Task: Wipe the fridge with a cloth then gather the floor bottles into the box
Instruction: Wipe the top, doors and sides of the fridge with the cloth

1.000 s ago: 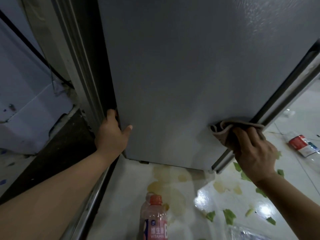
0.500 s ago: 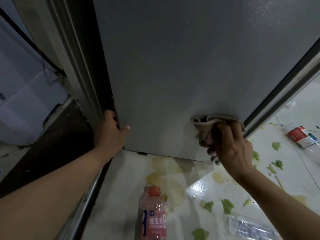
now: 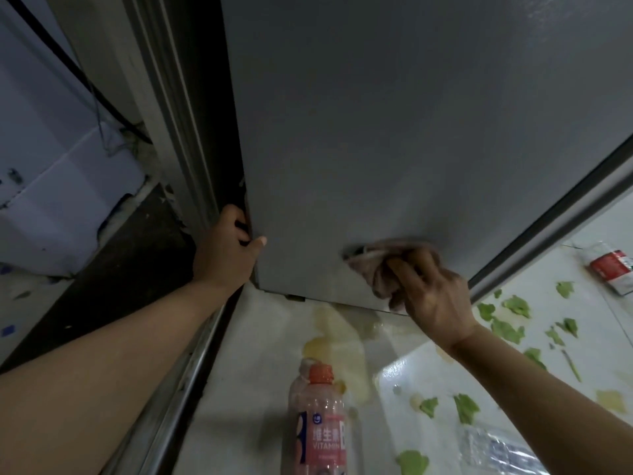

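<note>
Low on the grey, flat metal fridge door (image 3: 394, 132), near its bottom edge. Right hand (image 3: 431, 296) presses a bunched pinkish-brown cloth (image 3: 380, 265) flat against the panel; its grip is closed on the cloth, fingers folded over the wad so the palm can push it along the surface. Cloth sits just above the door's lower right corner, touching the metal.

Left hand (image 3: 227, 248) is wrapped round the door's left edge, fingers tucked into the dark gap behind, thumb lying on the front face. Grip closed on that edge, likely to steady the door against the wiping pressure so it does not swing.

Judgement: the wiping step is in hand; the bottle gathering is not yet begun.

Floor bottles all lie on the glossy white tiled floor (image 3: 260, 389):
- pink plastic vitamin-drink bottle with orange cap (image 3: 318, 423), directly below the door, between the two forearms.
- clear bottle with red and white label (image 3: 611, 269), on its side at far right, well apart from the hands.
- crumpled clear plastic bottle (image 3: 500, 450) at the lower right edge, partly cut off; possibly a bottle, hard to be sure.

Yellowish spill patches (image 3: 335, 337) and green leaf scraps (image 3: 507, 327) litter the tiles near the door. No box in view.
</note>
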The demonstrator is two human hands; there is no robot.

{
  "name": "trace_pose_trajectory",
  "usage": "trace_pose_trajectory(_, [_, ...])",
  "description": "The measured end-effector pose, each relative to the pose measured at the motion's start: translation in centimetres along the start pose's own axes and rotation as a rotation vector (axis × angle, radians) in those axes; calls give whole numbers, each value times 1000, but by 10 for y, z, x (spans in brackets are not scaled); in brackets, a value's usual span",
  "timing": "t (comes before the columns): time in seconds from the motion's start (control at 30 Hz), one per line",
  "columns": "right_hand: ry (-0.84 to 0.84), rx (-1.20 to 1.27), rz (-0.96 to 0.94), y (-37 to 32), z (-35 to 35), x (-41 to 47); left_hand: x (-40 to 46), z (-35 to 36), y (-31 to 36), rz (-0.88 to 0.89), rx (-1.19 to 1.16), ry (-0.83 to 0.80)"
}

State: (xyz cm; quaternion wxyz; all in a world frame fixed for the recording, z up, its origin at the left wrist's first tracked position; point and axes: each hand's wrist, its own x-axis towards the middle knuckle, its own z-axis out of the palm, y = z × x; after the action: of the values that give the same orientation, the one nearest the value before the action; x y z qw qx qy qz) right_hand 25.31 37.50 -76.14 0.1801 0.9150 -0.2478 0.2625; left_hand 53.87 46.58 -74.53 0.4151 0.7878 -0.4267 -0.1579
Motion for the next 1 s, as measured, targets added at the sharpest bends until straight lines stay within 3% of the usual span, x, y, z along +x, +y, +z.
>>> trace_pose_trajectory(0.1, [144,-49,70,-11,2,17,2,-1,-2,1,-17,-2])
trace_pose_trajectory(0.17, [151,-94,41,-20,12,16,2,0,-3,-4,-23,-4])
trace_pose_trajectory(0.3, [-48,-102,-200,-45,37,14,5,-1,-6,-2,-58,-21])
trace_pose_trajectory(0.4, [-103,-129,-264,-54,39,20,7,-4,-7,28,-68,-38])
trace_pose_trajectory(0.6, [124,-40,-80,-59,22,64,10,-11,-11,9,-157,-109])
trace_pose_trajectory(0.67, [167,-37,-114,-65,29,70,12,-15,-13,12,-177,-154])
trace_pose_trajectory(0.77, [21,-100,-338,-80,47,63,12,-20,-19,19,-200,-235])
trace_pose_trajectory(0.87, [-151,-151,-400,-96,56,60,9,-23,-26,47,-186,-292])
trace_pose_trajectory(1.0, [-50,-76,-286,-92,38,79,7,-28,-37,63,-161,-305])
